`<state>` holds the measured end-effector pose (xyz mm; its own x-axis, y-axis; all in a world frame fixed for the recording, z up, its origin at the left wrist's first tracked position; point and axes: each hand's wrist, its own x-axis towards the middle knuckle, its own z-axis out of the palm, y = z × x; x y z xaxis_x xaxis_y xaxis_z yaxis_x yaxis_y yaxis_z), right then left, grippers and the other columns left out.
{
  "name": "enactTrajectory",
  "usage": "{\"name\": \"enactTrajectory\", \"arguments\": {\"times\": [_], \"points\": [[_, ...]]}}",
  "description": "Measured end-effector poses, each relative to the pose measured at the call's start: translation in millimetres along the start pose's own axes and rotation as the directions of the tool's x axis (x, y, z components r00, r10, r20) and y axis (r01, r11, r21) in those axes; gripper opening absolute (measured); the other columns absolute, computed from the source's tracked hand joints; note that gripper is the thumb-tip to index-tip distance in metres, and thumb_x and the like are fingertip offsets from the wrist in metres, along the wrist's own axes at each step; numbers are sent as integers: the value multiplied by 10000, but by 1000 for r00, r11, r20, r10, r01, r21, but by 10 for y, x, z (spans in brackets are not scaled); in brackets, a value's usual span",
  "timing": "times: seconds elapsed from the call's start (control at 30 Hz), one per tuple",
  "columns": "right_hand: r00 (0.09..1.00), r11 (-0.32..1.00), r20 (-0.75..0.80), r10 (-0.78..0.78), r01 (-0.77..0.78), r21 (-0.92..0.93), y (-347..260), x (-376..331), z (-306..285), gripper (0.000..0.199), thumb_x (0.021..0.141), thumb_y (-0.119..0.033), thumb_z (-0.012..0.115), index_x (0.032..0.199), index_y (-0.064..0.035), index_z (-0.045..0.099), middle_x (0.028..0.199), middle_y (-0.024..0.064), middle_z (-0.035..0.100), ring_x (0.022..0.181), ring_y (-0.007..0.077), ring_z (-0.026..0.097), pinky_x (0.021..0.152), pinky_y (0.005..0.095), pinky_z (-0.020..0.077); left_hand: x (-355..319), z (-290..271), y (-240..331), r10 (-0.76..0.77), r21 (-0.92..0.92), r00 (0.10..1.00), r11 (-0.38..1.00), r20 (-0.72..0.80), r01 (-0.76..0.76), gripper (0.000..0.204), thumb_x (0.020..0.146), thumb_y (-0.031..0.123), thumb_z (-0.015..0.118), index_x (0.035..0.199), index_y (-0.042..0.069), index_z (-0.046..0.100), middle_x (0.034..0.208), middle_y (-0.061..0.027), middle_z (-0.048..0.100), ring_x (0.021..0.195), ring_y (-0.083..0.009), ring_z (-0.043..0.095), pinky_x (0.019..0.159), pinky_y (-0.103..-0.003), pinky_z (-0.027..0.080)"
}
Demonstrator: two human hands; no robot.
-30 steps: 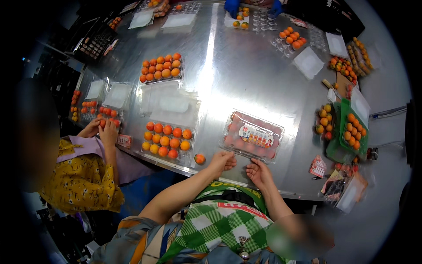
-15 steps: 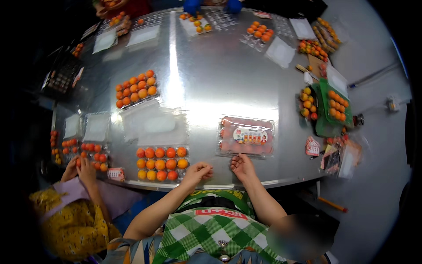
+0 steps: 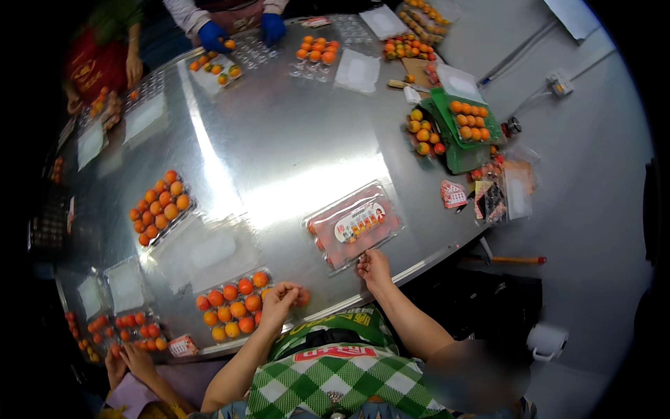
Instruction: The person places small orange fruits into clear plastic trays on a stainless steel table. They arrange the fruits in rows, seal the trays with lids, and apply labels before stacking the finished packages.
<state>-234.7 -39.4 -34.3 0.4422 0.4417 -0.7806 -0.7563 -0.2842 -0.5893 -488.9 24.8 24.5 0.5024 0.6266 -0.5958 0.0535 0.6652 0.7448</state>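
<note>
A closed clear plastic fruit box (image 3: 352, 227), with a printed label and reddish contents, lies on the steel table in front of me. My right hand (image 3: 372, 267) is at its near edge, fingers curled and fingertips pinched on the rim. To the left, my left hand (image 3: 280, 302) hovers by the right side of an open tray of persimmons (image 3: 234, 307), its fingers pressed together. A blurred orange patch (image 3: 302, 297) shows beside those fingertips; I cannot tell if it is a fruit. Part of the tray is hidden behind that hand.
Another full persimmon tray (image 3: 159, 208) stands farther left. A co-worker's hands (image 3: 132, 359) handle fruit at lower left; blue-gloved hands (image 3: 241, 31) work across the table (image 3: 279, 140). Right are a green crate (image 3: 460, 157) and label cards (image 3: 453, 194) near the table's edge.
The whole view has turned, so the table now appears tilted. My left hand has come closer to the open persimmon tray. My right fingers have closed on the box's near rim.
</note>
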Motion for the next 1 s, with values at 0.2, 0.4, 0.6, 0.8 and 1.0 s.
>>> {"name": "enactTrajectory", "arguments": {"times": [0.2, 0.4, 0.6, 0.8, 1.0], "points": [[999, 997, 30, -18, 20, -72, 87, -108, -110, 84, 865, -161, 533, 911, -102, 493, 845, 45, 575, 709, 163, 609, 560, 275, 489, 795, 342, 575, 613, 674, 771, 497, 173, -547, 290, 799, 135, 610, 1063, 17, 580, 1035, -127, 607, 960, -269, 575, 851, -338, 445], [997, 1000, 79, 26, -24, -20, 16, -84, 78, 385, 820, -309, 607, 1084, -67, 464, 955, 74, 572, 765, 167, 589, 623, 288, 500, 2114, 527, 396, 390, 811, 891, 430, 231, -398, 629, 784, 326, 613, 1290, -4, 438, 936, -182, 638, 857, -287, 620, 776, -356, 482], [920, 908, 20, -392, 390, -154, 47, -458, 328, 283, 759, -181, 704, 743, -65, 447, 698, -6, 465, 637, 75, 428, 547, 243, 385, 1770, 538, 582, 78, 595, 976, 782, 203, -187, 452, 866, 299, 594, 1085, -95, 569, 946, -133, 640, 791, -159, 605, 712, -274, 492], [799, 783, 94, -594, 601, -159, 34, -1213, 231, 466, 722, -128, 702, 1050, -20, 388, 782, 54, 512, 718, 130, 506, 655, 284, 443, 900, 337, 217, 135, 379, 975, 905, 179, -195, 407, 881, 159, 547, 1218, -56, 473, 1122, -130, 568, 974, -171, 560, 842, -291, 455], [860, 831, 130, -494, 511, -218, -103, -1503, -327, 673, 690, -169, 730, 1238, 39, 400, 1011, 173, 584, 914, 180, 574, 796, 315, 472, 228, 750, -107, 402, 280, 845, 816, 354, -506, 699, 788, 242, 688, 1333, -8, 328, 1240, -128, 470, 1104, -217, 489, 921, -321, 417]]}}
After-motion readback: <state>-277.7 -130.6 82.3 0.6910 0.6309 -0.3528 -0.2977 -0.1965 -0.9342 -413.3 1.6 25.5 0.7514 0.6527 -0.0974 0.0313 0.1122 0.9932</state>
